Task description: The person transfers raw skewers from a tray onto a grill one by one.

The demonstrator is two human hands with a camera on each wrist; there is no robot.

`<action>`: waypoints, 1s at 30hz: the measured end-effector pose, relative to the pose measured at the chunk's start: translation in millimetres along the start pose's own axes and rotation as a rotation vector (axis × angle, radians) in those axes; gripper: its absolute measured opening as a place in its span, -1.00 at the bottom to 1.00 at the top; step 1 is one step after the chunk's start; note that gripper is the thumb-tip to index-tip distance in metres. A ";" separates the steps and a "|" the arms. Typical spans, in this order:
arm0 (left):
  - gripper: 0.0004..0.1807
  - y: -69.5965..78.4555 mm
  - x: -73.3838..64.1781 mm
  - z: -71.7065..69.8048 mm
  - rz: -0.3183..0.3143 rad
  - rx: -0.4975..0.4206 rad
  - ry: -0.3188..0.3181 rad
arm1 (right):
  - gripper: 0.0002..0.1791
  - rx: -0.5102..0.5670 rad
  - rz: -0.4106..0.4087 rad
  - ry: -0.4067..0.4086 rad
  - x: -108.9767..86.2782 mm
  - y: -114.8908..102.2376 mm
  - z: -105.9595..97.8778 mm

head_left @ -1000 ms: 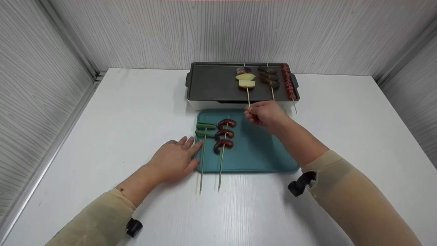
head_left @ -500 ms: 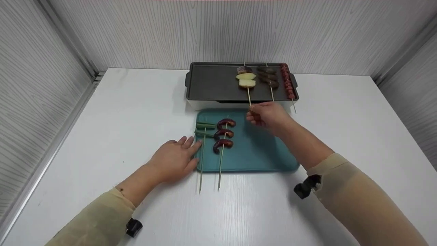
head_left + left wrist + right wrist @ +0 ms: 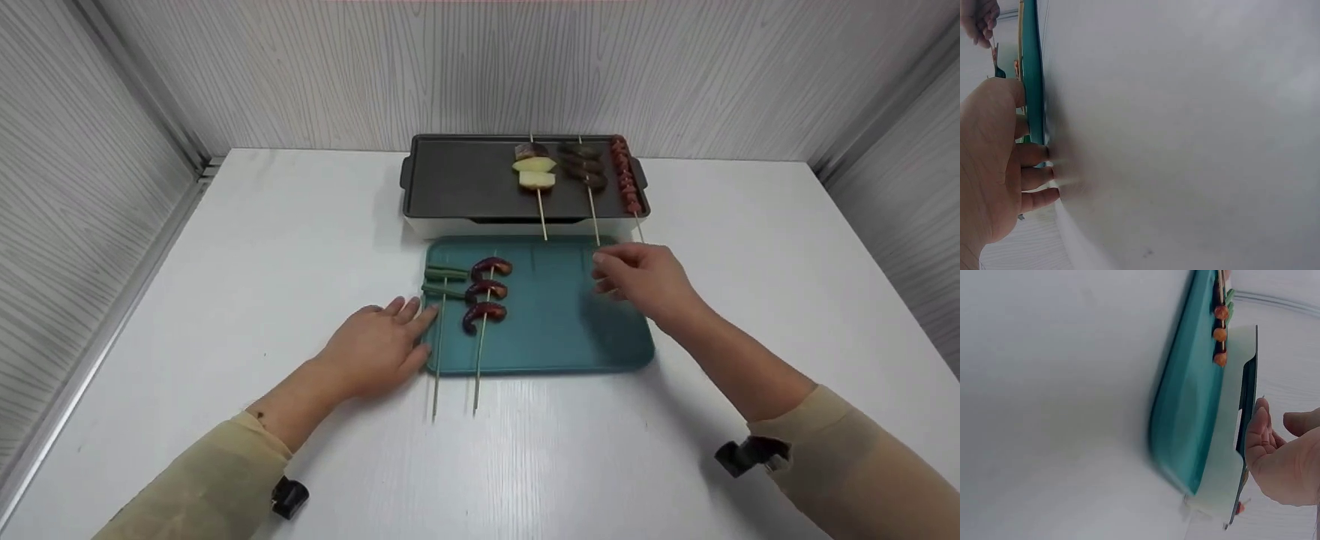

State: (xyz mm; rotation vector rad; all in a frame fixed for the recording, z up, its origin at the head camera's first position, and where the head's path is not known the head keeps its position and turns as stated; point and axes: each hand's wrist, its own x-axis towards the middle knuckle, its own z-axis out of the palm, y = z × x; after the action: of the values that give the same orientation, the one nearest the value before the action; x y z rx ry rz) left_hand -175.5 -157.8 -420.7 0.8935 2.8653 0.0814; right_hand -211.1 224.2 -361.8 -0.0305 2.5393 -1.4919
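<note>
Evidently empty, the right hand hangs, thumb apart from loosely curled fingers, near the bare end of the dark skewer on the griddle; it looks light, stiff, best pinched there. The left hand rests relaxed against the tray. No writing is legible.

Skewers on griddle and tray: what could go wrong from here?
1. Dark-brown skewer: its stick overhangs the front of the griddle near the right hand; a brush might swing it.
2. Green vegetable skewer: its lower piece seems to meet the dark-red skewer; lifting one could drag the other.
</note>
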 end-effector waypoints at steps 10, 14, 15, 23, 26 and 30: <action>-0.32 -1.8 -2.3 1.1 0.001 -0.044 0.038 | -0.65 -0.393 -0.253 0.195 -21.8 39.8 -18.6; -0.33 -0.2 -4.9 2.2 -0.005 -0.064 0.049 | -0.60 -0.512 -0.321 0.194 -21.7 55.8 -19.3; -0.33 0.6 -5.5 2.4 -0.006 -0.067 0.051 | -0.57 -0.543 -0.324 0.182 -21.6 59.5 -19.3; -0.33 9.4 -14.1 -4.4 -0.029 -0.083 0.138 | -0.38 -0.764 -0.287 0.025 -14.9 75.8 -22.3; -0.34 14.7 -18.5 -10.0 -0.039 -0.078 0.186 | -0.35 -0.799 -0.259 -0.028 -13.4 79.0 -22.3; -0.36 23.6 -24.2 -18.8 -0.056 -0.093 0.226 | -0.34 -0.835 -0.247 -0.090 -15.5 83.0 -20.9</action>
State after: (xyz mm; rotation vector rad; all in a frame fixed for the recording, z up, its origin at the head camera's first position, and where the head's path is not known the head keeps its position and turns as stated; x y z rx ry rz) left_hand -145.4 -152.3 -397.1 0.8340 3.0605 0.3267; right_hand -192.9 284.9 -421.4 -0.5246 2.9496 -0.3661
